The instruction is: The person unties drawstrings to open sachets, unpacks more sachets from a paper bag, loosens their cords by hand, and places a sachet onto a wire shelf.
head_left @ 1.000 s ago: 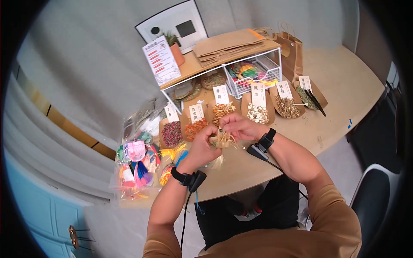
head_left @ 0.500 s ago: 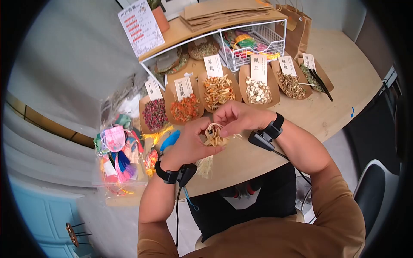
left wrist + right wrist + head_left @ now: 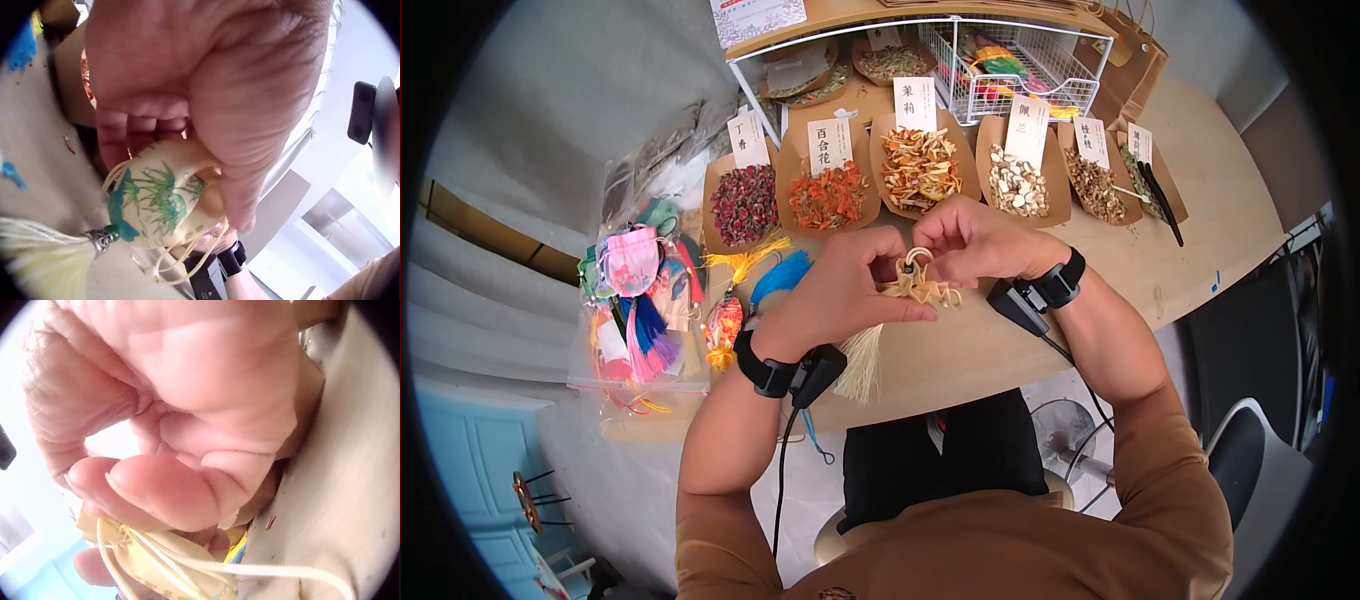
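A small cream drawstring pouch (image 3: 165, 200) with green leaves printed on it is held between my left thumb and fingers. Those fingers curl behind it, and my left hand (image 3: 830, 285) covers much of it in the head view. From its bottom hangs a pale tassel (image 3: 44, 253) with a green bead. A cord loop (image 3: 917, 257) stands up at its gathered, ruffled mouth. My right hand (image 3: 985, 240) pinches at that mouth, thumb and fingertips (image 3: 165, 490) together. Loose cord (image 3: 281, 570) trails below these fingertips in the right wrist view.
Labelled paper trays of dried flowers and herbs, such as the orange-petal tray (image 3: 867, 215), line the table's back. A plastic bag of colourful sachets (image 3: 630, 260) lies at the left, near a blue tassel (image 3: 780, 277). Behind stands a shelf with a wire basket (image 3: 1020, 105).
The head view has tipped down and closer to the table. Both hands stay together at the pouch; its mouth has turned, and the cord loop now stands up between the hands.
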{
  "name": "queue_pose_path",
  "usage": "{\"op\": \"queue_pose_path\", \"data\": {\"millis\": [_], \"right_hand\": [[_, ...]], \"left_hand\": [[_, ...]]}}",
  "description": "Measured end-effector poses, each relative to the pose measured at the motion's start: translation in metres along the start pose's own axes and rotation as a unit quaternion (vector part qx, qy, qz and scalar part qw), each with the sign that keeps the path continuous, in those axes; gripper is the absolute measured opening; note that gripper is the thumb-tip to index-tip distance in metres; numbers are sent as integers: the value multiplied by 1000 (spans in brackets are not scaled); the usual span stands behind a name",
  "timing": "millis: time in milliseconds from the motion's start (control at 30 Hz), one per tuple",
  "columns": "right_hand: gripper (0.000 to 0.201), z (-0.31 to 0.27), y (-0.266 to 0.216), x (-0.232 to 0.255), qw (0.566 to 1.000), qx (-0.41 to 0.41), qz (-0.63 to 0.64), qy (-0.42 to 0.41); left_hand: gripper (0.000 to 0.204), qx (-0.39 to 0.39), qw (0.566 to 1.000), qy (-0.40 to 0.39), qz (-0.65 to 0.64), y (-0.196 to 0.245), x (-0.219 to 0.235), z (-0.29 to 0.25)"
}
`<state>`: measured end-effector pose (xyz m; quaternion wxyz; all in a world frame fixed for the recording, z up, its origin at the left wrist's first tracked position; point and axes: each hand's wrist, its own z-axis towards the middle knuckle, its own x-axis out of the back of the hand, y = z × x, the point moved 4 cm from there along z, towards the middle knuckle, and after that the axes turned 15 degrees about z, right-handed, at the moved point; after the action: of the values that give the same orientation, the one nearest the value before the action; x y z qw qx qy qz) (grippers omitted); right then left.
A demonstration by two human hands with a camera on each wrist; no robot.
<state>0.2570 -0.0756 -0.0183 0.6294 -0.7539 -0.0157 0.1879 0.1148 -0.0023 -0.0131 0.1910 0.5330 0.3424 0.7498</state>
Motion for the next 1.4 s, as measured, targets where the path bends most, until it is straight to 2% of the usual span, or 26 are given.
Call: {"op": "queue_pose_path", "data": {"millis": [133, 233, 333, 400, 433, 500, 767, 833, 1033, 1267, 1400], "right_hand": [[8, 0, 0, 4, 1000, -4, 6, 27], [8, 1, 0, 7, 999, 15, 45, 15], [8, 1, 1, 10, 999, 16, 47, 15], [9, 1, 2, 12, 991, 26, 126, 22], [9, 2, 1, 9, 991, 26, 126, 22], [12, 1, -12, 0, 986, 151, 71, -10], [18, 2, -5, 8, 989, 140, 7, 51], [18, 2, -10, 4, 979, 184, 1, 86], [15, 1, -6, 4, 984, 154, -54, 72], [10, -2, -7, 4, 987, 145, -47, 44], [14, -5, -11, -1, 991, 125, -34, 34]], "left_hand": [[39, 33, 998, -16, -57, -5, 0, -1], [37, 2, 999, -13, -49, -2, 4, 0], [28, 21, 998, -12, -51, -2, 5, -1], [27, 14, 998, 0, -60, 0, 5, -1], [25, 8, 997, 13, -69, 1, 7, -1], [24, 20, 997, 21, -77, -2, 7, -1], [20, 62, 989, 24, -132, -6, 9, -1], [19, 64, 991, 29, -116, -7, 11, 0], [16, 63, 980, 23, -189, -8, 4, 0], [13, 82, 987, -23, -134, -4, 9, -4], [14, 63, 981, -10, -181, -1, 10, -5]]}}
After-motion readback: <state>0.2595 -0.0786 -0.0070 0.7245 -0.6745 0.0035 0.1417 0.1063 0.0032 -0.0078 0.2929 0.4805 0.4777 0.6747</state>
